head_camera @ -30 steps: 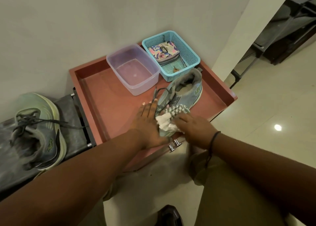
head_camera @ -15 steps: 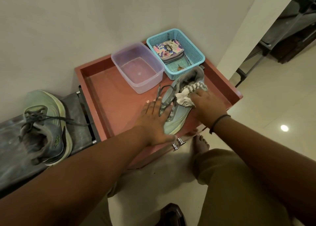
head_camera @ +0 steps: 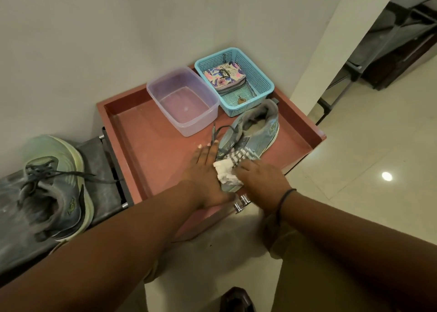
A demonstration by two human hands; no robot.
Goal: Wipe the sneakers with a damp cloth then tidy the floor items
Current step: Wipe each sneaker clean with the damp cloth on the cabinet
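Left hand [head_camera: 208, 170] flat, steadying the sneaker [head_camera: 250, 141] mid-frame; right hand [head_camera: 260, 179] gripping the cloth [head_camera: 228, 172] on its toe.

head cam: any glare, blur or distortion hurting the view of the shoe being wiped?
Head view: one lamp glare spot on the floor tiles, well clear of the sneaker; wide-angle bending at the wall edges; dim, soft light; forearms close to the lens look soft; cloth and both hands readable.
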